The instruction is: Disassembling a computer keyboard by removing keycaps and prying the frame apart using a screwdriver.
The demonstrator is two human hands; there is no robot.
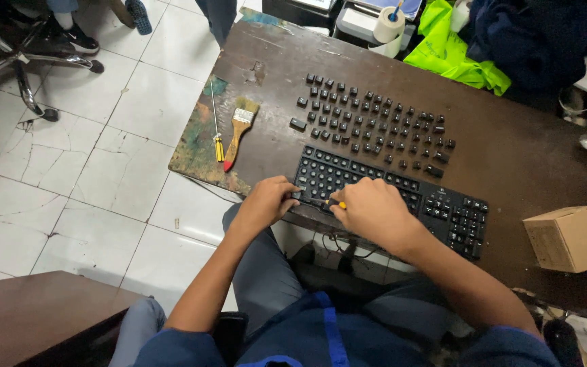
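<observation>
A black keyboard [443, 204] lies at the near edge of a dark brown table [511, 149]. Most of its left part has bare key sockets. My left hand [266, 200] grips the keyboard's left end. My right hand [371, 211] is closed on a small screwdriver [334, 203] with a yellow and black handle, its tip low against the keyboard's front row. Several loose black keycaps [368, 122] are laid out in rows on the table beyond the keyboard.
A paintbrush [239, 129] and a thin yellow-handled screwdriver [217, 139] lie at the table's left. A cardboard box [568, 236] stands at the right. A tape roll [388, 27], green cloth [450, 54] and dark cloth sit at the back. Another person's feet and a chair base are on the tiled floor.
</observation>
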